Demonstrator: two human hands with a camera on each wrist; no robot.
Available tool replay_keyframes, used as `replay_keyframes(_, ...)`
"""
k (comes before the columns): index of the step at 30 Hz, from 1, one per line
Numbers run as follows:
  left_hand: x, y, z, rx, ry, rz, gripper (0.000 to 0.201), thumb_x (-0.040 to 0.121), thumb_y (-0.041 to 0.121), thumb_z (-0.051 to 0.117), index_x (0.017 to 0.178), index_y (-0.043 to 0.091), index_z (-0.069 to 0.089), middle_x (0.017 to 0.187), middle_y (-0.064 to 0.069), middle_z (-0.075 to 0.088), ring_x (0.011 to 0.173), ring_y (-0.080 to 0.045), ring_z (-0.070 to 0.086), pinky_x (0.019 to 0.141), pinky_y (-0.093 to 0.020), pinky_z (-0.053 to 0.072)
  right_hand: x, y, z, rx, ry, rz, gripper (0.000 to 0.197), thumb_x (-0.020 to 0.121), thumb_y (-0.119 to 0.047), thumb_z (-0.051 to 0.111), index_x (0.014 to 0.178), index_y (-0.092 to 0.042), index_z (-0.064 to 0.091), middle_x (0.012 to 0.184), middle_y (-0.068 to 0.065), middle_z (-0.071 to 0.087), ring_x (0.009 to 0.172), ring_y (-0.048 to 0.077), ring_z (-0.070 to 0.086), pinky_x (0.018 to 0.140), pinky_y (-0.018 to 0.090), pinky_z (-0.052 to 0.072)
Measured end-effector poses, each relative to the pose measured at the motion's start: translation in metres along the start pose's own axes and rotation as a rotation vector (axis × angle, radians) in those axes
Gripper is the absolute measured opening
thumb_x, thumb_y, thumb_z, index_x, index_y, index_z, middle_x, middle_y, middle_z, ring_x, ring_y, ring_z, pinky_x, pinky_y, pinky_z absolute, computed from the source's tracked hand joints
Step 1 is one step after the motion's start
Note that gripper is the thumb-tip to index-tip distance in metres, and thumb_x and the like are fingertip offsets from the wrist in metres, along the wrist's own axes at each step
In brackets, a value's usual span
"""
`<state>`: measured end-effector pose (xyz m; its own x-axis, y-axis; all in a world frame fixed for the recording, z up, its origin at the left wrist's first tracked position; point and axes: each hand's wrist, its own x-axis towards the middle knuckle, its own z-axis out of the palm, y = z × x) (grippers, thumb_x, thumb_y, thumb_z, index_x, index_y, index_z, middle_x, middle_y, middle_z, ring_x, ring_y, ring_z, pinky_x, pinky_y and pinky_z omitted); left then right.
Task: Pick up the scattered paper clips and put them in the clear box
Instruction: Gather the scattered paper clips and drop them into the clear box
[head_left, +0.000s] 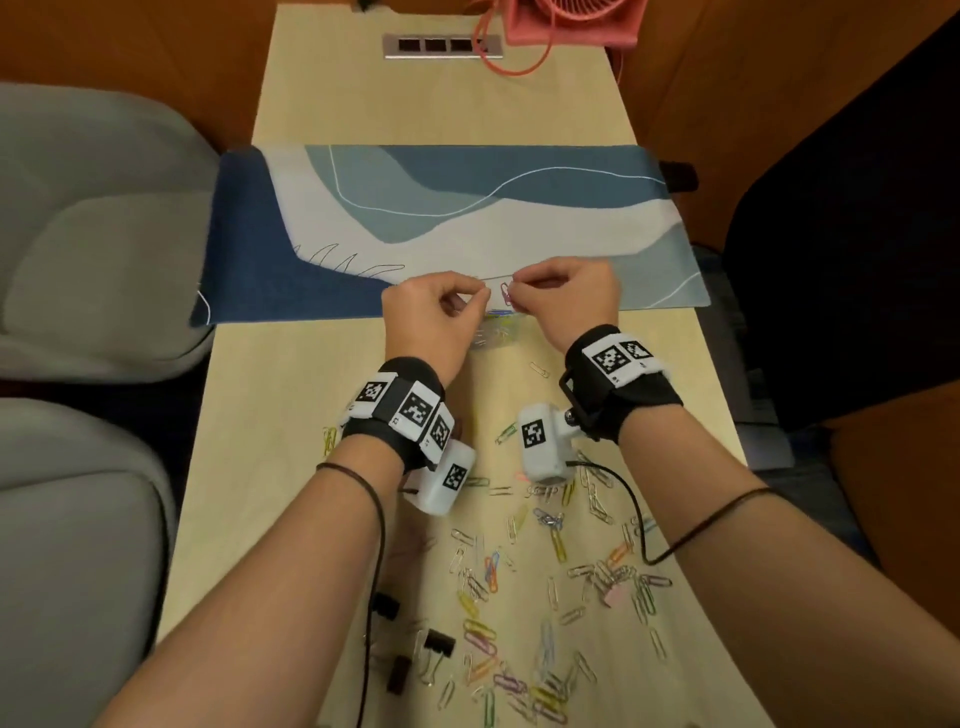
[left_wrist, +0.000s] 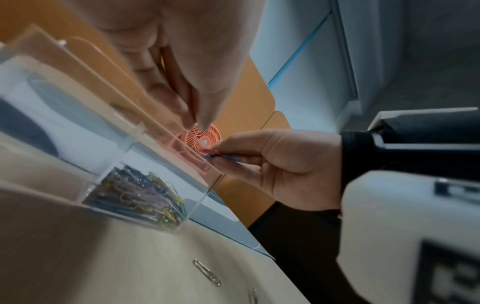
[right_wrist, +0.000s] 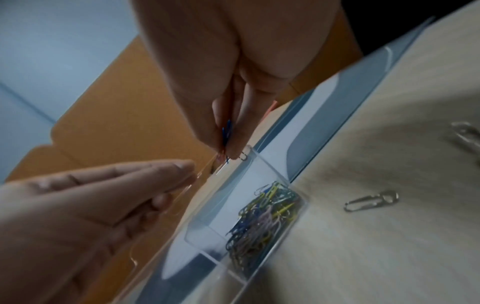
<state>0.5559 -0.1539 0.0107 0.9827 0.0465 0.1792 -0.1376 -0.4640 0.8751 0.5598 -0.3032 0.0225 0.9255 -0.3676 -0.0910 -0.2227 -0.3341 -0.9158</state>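
While both hands hover over the clear box (left_wrist: 145, 164) at the mat's near edge, right hand (head_left: 563, 296) pinches blue and pink clips (head_left: 505, 293) for dropping, left hand (head_left: 434, 312) pinches fingertips together, contents unclear; many paper clips (head_left: 519, 597) litter the table's near end.

Both arms reach forward — left hand (head_left: 435, 312) and right hand (head_left: 563, 296) pinching, fingertips close.

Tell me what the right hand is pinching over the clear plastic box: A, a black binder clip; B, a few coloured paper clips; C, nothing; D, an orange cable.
B: the right hand pinches blue and pink paper clips at its fingertips above the clear plastic box.
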Motion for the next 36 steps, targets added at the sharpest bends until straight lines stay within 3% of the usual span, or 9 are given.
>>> replay_keyframes(3,-0.001,0.0,-0.006,0.054,-0.003,0.014,0.005,0.08,0.025,0.075,0.079,0.021,0.079,0.061,0.019,0.063,0.055,-0.005,0.051,0.065,-0.018,0.046,0.002,-0.005,0.006,-0.17,-0.025,-0.107,0.002,0.071,-0.018,0.077,0.073,-0.017,0.077,0.066,-0.005,0.072,0.063,0.011,0.069,0.071,0.031,0.059)
replay_keyframes(7,-0.019,0.002,-0.022,0.08,-0.021,0.018,0.005,0.079,0.024,0.074,0.078,0.023,0.078,0.067,0.014,0.069,0.058,-0.009,0.052,0.065,-0.017,0.045,-0.006,-0.02,0.008,-0.394,-0.07,-0.237,0.011,0.078,-0.025,0.069,0.079,-0.02,0.078,0.074,-0.004,0.074,0.073,0.011,0.069,0.077,0.024,0.054)
replay_keyframes(13,-0.098,0.014,-0.046,-0.032,-0.146,-0.042,0.002,0.08,0.018,0.077,0.082,0.017,0.078,0.072,0.015,0.07,0.056,-0.003,0.048,0.058,-0.014,0.042,-0.04,-0.029,-0.009,-0.362,-0.205,-0.275,0.014,0.079,-0.023,0.069,0.088,-0.018,0.077,0.085,-0.003,0.075,0.077,0.006,0.067,0.081,0.022,0.055)
replay_keyframes(17,-0.194,0.01,-0.068,0.072,-0.442,-0.088,0.014,0.081,0.009,0.073,0.086,0.021,0.078,0.084,0.011,0.072,0.075,-0.001,0.063,0.072,-0.019,0.053,-0.119,-0.007,-0.046,-0.429,-0.335,-0.246,0.012,0.08,-0.016,0.071,0.09,-0.016,0.077,0.086,0.0,0.075,0.076,0.008,0.067,0.083,0.024,0.054)
replay_keyframes(21,-0.281,-0.001,-0.091,0.347,-0.613,0.01,0.018,0.085,0.013,0.066,0.098,0.022,0.076,0.097,0.007,0.066,0.092,-0.011,0.058,0.086,-0.032,0.051,-0.224,0.041,-0.081,-0.586,-0.552,-0.107,0.018,0.081,-0.009,0.064,0.088,-0.02,0.078,0.086,-0.004,0.073,0.077,0.009,0.066,0.078,0.018,0.051)
replay_keyframes(26,-0.346,-0.007,-0.103,0.368,-0.582,-0.042,0.028,0.093,0.02,0.058,0.119,0.021,0.067,0.104,0.004,0.055,0.092,-0.013,0.055,0.085,-0.028,0.05,-0.298,0.1,-0.088,-0.686,-0.507,-0.186,0.03,0.08,-0.004,0.06,0.104,-0.015,0.072,0.098,0.004,0.063,0.087,0.019,0.06,0.083,0.032,0.052)
replay_keyframes(29,-0.369,-0.005,-0.097,0.386,-0.587,-0.051,0.037,0.092,0.029,0.06,0.128,0.019,0.06,0.11,0.0,0.05,0.099,-0.016,0.05,0.091,-0.029,0.047,-0.321,0.113,-0.085,-0.744,-0.455,-0.261,0.038,0.077,0.004,0.06,0.111,-0.012,0.069,0.101,0.008,0.057,0.089,0.025,0.056,0.076,0.035,0.053)
replay_keyframes(32,-0.391,0.001,-0.088,0.406,-0.583,-0.019,0.034,0.094,0.031,0.058,0.124,0.017,0.063,0.107,0.0,0.047,0.097,-0.015,0.047,0.09,-0.032,0.048,-0.339,0.118,-0.086,-0.776,-0.459,-0.282,0.037,0.076,0.009,0.06,0.107,-0.008,0.071,0.097,0.01,0.058,0.082,0.028,0.057,0.069,0.033,0.053)
replay_keyframes(36,-0.414,0.009,-0.083,0.397,-0.568,-0.007,0.032,0.095,0.033,0.056,0.122,0.018,0.062,0.11,0.0,0.047,0.099,-0.015,0.048,0.09,-0.033,0.048,-0.359,0.114,-0.1,-0.712,-0.533,-0.238,0.031,0.079,0.007,0.056,0.099,-0.01,0.073,0.097,0.005,0.059,0.082,0.023,0.06,0.073,0.023,0.046)
